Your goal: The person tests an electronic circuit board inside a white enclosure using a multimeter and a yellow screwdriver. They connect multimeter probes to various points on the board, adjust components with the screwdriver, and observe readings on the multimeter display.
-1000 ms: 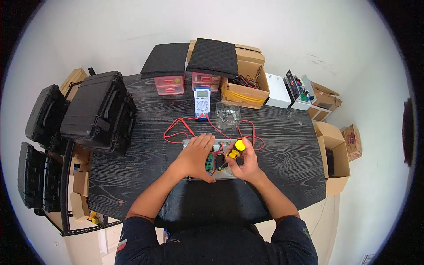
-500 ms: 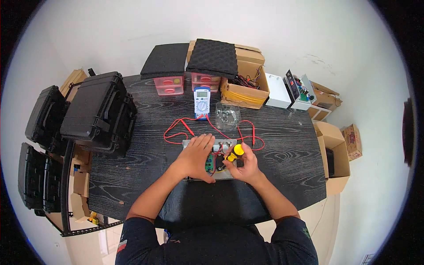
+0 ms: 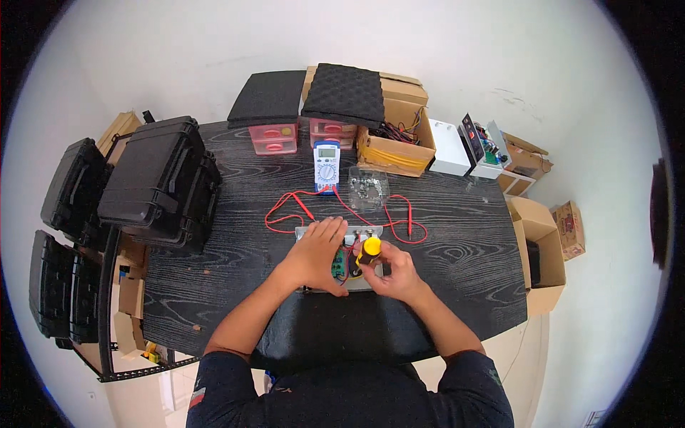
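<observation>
An open grey metal case [image 3: 376, 230] lies near the front of the table, with a green circuit board [image 3: 337, 268] and red wires inside. My left hand [image 3: 312, 258] spans its left side, fingers over the far edge and thumb at the near edge, gripping it. In my right hand [image 3: 398, 274] is a yellow-and-black screwdriver [image 3: 372, 247], its handle standing nearly upright above the right half of the case. The hand and handle hide the screwdriver's tip. Beyond the case sits a white-and-blue multimeter [image 3: 327, 167] with red test leads [image 3: 302, 205] spread to both sides.
Right of the multimeter is a clear tray [image 3: 368, 190] of small parts. Red drawers [image 3: 275, 140] under black foam, a cardboard box [image 3: 399, 153] of cables and a white box [image 3: 450, 151] line the back. Black hard cases [image 3: 153, 182] stand at the left.
My right hand has tipped the screwdriver more upright and shifted its handle slightly left and nearer. The left hand stays on the case.
</observation>
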`<state>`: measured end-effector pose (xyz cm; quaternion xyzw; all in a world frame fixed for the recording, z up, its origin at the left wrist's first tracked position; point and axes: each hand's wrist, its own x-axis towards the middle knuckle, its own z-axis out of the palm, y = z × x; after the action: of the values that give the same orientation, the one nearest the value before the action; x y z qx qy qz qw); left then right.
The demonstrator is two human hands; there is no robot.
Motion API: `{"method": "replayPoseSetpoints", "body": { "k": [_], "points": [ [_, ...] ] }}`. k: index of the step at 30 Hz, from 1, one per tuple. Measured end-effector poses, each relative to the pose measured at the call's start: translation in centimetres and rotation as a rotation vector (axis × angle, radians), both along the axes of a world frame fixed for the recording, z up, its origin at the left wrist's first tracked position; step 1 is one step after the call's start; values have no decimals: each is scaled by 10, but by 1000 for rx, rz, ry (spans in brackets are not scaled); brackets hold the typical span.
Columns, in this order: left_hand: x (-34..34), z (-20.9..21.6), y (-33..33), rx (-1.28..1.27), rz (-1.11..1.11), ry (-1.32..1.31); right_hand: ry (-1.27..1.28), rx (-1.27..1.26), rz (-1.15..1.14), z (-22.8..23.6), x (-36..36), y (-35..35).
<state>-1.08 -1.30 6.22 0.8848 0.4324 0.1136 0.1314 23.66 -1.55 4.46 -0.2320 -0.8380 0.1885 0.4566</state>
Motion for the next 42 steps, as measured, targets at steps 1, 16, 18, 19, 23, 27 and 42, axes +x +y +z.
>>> {"method": "replayPoseSetpoints", "body": {
  "k": [1,16,18,19,23,27,42],
  "points": [
    [-1,1,-1,-3,4,2,-36,-17,13,5,1,-1],
    [2,2,2,-15,-13,10,314,-381,-431,38,52,91],
    [1,2,-1,-24,2,6,466,-434,-269,43,49,80],
    [-1,2,0,-16,8,6,503,-425,-184,47,41,73],
    [0,1,0,-34,7,31,482,-440,25,42,11,35],
    [1,8,0,-50,14,56,269,-345,82,24,1,36],
    [0,-1,0,-4,3,-3,180,-210,81,6,-3,45]
  ]
}}
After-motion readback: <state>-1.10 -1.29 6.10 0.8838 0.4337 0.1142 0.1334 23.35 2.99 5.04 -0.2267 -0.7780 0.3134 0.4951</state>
